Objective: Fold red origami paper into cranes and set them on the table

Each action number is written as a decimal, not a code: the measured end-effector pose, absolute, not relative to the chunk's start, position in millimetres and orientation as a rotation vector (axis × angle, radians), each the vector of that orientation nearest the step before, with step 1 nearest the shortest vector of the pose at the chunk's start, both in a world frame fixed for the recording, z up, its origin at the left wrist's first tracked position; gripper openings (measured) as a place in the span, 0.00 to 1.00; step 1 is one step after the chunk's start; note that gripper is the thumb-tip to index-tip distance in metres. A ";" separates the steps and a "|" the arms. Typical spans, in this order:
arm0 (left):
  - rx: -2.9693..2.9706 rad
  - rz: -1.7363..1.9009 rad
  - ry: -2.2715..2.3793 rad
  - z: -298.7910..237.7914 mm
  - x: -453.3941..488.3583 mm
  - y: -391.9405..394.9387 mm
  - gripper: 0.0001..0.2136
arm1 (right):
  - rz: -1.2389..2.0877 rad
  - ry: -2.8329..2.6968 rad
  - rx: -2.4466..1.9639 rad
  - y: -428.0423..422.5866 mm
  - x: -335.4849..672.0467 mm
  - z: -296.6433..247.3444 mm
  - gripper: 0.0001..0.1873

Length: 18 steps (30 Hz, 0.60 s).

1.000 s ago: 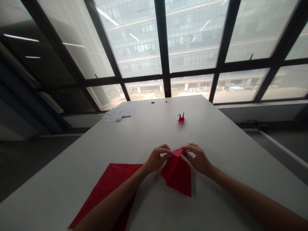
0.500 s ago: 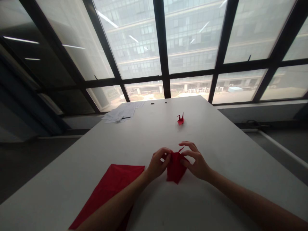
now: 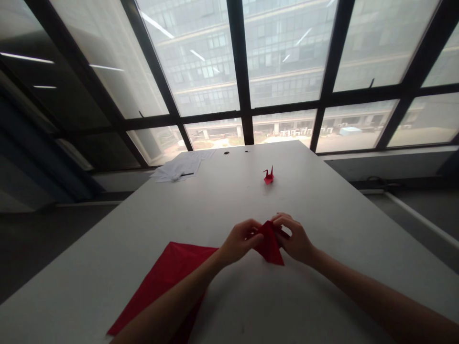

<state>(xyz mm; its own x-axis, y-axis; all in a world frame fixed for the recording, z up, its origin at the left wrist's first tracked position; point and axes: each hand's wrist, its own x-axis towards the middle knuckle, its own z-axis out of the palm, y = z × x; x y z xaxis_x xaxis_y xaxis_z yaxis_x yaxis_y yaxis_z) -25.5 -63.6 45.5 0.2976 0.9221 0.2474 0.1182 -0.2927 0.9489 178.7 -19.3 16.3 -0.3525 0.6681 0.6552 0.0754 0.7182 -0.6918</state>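
Between my hands is a partly folded piece of red origami paper (image 3: 269, 244), its pointed lower end tipped down to the right. My left hand (image 3: 241, 240) pinches its left side between thumb and fingers. At the upper right, my right hand (image 3: 294, 239) grips it, fingertips partly hidden behind the paper. A larger red paper sheet (image 3: 170, 270) lies flat on the white table (image 3: 229, 200), partly covered by my left forearm. Farther off, a small finished red paper crane (image 3: 268, 177) stands upright, apart from both hands.
Loose white papers (image 3: 179, 166) lie at the table's far left, with a dark pen (image 3: 187, 174) on them. Two small dark spots, perhaps cable holes, mark the far end. Large framed windows (image 3: 283, 52) rise behind the table.
The held paper has been turned: its lower end now points down to the right, and the thin strip that stuck up at its top no longer shows. My right fingers have closed in on it.
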 end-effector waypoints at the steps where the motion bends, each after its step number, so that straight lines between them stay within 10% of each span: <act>1: 1.613 1.073 0.924 47.2 -25.2 -63.8 0.16 | 0.692 -1.842 -0.638 -19.8 178.4 17.1 0.05; 18: 1.046 1.031 0.928 35.4 -28.3 -55.6 0.20 | 1.597 -1.464 -0.767 -15.2 179.4 24.3 0.22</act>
<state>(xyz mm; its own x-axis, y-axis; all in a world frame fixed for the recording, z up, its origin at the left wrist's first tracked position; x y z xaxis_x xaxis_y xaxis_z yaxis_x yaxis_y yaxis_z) -28.3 -55.6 35.4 0.2565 0.9602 -0.1101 -0.2107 0.1667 0.9632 179.4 -15.2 24.3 -0.4797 0.8729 0.0894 -0.1652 0.0103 -0.9862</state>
